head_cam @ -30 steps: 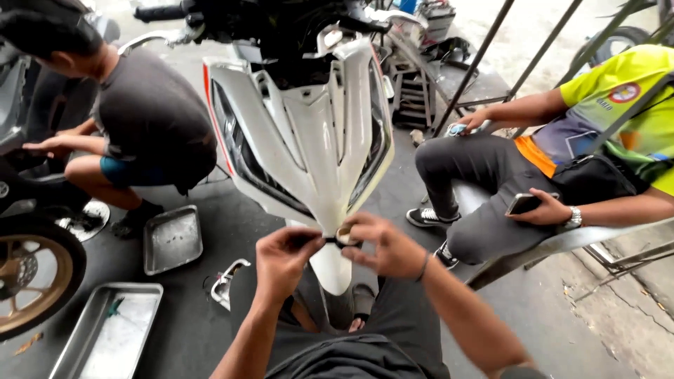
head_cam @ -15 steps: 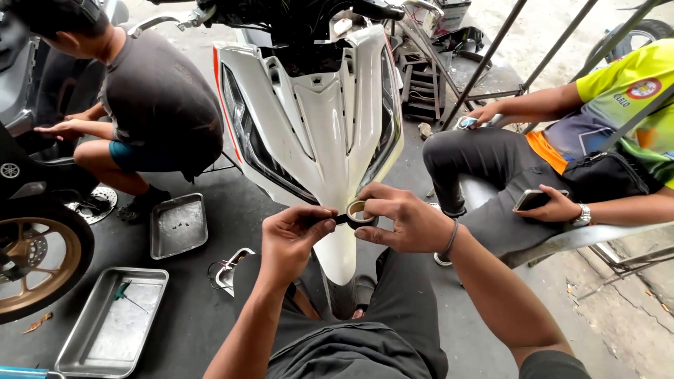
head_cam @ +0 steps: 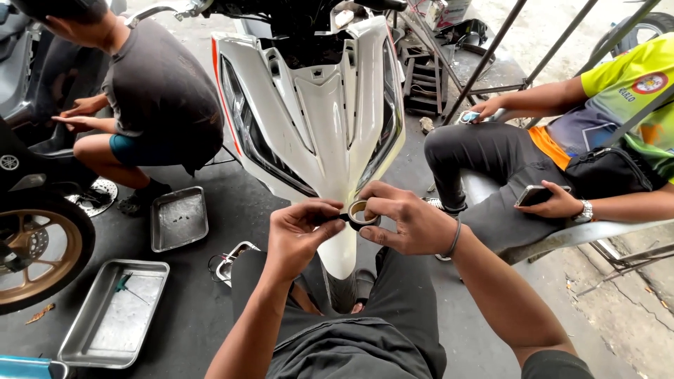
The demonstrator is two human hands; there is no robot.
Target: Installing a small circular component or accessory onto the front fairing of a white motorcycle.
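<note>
Both hands meet in front of the nose of a white scooter fairing point(head_cam: 323, 119), which stands upright with its narrow lower tip pointing down between the person's knees. The right hand point(head_cam: 411, 221) holds a small roll of tape point(head_cam: 359, 213): the thumb lies along the near side and the fingers curl over the top, so the roll's pale inner ring faces the camera. The left hand point(head_cam: 298, 235) pinches thumb against forefinger at the roll's left edge, on what looks like a dark loose end of the tape, though the view is too small to be certain. The two hands are almost touching, and the roll sits just in front of the fairing's lower tip. A dark band circles the right wrist.

On the dark floor point(head_cam: 210, 309) to the left lie two metal trays: the near tray point(head_cam: 91, 337) holds a small green-handled tool, and the far tray point(head_cam: 180, 219) sits near a crouching person in a grey shirt point(head_cam: 161, 91) whose hands reach toward a dark motorcycle. A gold-rimmed wheel point(head_cam: 35, 245) shows at the left edge. A small chrome part point(head_cam: 232, 260) lies by the left knee. To the right, a seated person in a yellow shirt point(head_cam: 625, 84) holds a phone point(head_cam: 537, 194) in one hand.
</note>
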